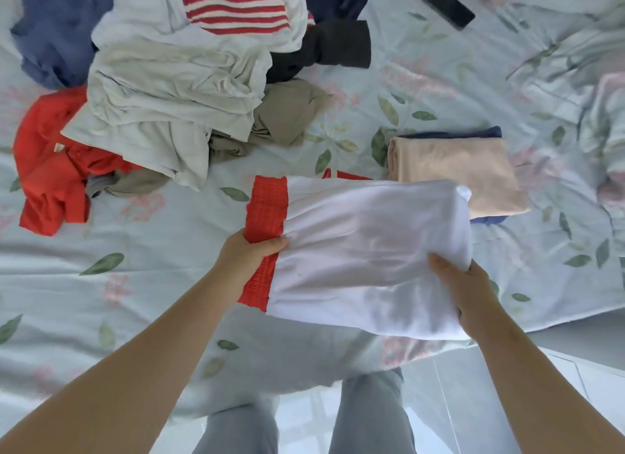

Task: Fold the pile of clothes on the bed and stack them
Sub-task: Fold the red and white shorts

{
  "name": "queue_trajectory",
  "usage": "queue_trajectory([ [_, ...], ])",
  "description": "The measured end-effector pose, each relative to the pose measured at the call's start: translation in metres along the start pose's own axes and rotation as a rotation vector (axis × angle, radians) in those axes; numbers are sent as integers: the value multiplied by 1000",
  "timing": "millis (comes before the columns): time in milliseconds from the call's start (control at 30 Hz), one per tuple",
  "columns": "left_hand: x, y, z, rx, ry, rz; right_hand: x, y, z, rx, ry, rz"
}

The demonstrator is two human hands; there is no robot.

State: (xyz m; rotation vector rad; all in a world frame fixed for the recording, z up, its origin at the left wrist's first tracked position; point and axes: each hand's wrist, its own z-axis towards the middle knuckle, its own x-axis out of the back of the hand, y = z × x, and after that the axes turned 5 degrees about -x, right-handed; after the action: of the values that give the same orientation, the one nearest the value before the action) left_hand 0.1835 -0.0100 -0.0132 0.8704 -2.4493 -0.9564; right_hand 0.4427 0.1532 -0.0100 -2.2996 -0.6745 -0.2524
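Note:
I hold a folded white garment with a red elastic waistband (pixel 365 247) above the floral bedsheet (pixel 101 311). My left hand (pixel 247 254) grips the red waistband end, thumb on top. At the opposite, folded end my right hand (pixel 463 291) grips the white cloth. Just beyond it lies a stack of folded clothes: a peach piece (pixel 460 173) on top of a dark blue one. The unfolded pile sits at the upper left: a pale shirt with red stripes (pixel 189 68), a red shirt (pixel 54 169), a blue garment (pixel 54 37), khaki cloth (pixel 287 115) and a black piece (pixel 334 44).
A black phone (pixel 448 7) lies on the sheet at the top right. A rumpled floral blanket (pixel 581 64) bunches along the right side. The bed's near edge runs across the bottom, with my grey-trousered legs (pixel 368 416) and a white tiled floor below it.

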Motion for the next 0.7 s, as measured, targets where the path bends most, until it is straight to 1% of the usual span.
queue_trajectory([
  [100,-51,-6,3,34,-22,39,43,11,30,-43,12,-3],
  [200,-114,-22,4,76,-5,57,90,20,65,-92,-26,-39],
  [333,-185,-53,3,203,10,81,151,35,111,-145,-47,-85],
  [400,-207,-67,6,254,33,131,170,41,132,-155,-28,-161],
  [467,-222,-72,10,262,117,182,181,45,154,-144,42,-241],
  [533,-234,-61,16,212,234,278,184,40,172,-106,120,-284],
  [600,-247,-41,30,96,313,445,180,26,191,-18,147,-328],
  [667,-261,-20,51,-29,335,555,170,4,208,79,146,-343],
  [700,-269,-10,65,-77,321,595,164,-9,218,110,137,-324],
])
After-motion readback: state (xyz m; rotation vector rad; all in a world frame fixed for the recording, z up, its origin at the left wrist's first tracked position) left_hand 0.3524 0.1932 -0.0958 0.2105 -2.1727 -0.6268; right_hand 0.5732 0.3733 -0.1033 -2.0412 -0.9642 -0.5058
